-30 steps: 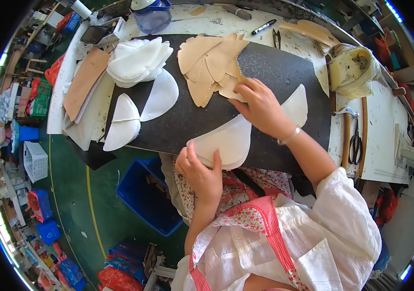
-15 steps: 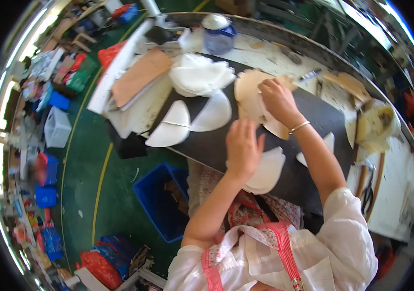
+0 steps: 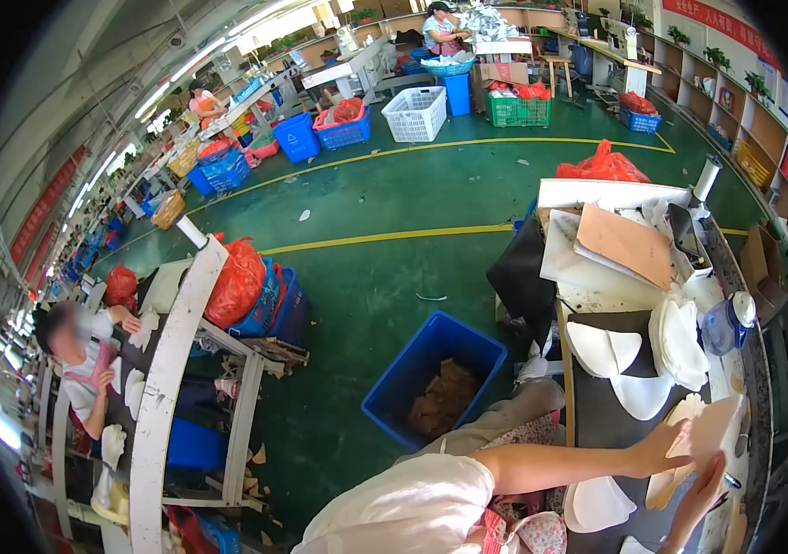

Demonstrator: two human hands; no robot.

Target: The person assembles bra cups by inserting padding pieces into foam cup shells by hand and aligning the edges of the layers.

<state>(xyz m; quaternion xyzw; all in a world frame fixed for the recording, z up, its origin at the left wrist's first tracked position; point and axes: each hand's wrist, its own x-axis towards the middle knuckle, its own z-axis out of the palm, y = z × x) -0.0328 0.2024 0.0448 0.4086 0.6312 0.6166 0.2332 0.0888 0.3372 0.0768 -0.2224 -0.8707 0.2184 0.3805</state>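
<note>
At the right edge of the black work mat, my left hand (image 3: 657, 450) and my right hand (image 3: 701, 494) are close together. Between them stands a raised pale beige cut piece (image 3: 715, 429), gripped by the fingers of both; its material is unclear. More tan scalloped pieces (image 3: 666, 487) lie under the hands, partly covered. White rounded pieces (image 3: 597, 505) are stacked nearer my body. Farther along the mat are a folded-looking white piece (image 3: 604, 349), a single white piece (image 3: 642, 395) and a thick white stack (image 3: 678, 343).
A blue-and-clear jar (image 3: 727, 323) stands by the table's raised edge. Brown board (image 3: 625, 242) lies at the table end. On the floor sits a blue bin (image 3: 385, 397) with brown scraps. Another person (image 3: 89, 369) works at the white-edged table (image 3: 168, 388) on the left.
My view has swung left, bringing the aisle and the other workers into sight. Both hands have come together, and a beige piece is now lifted between them.
</note>
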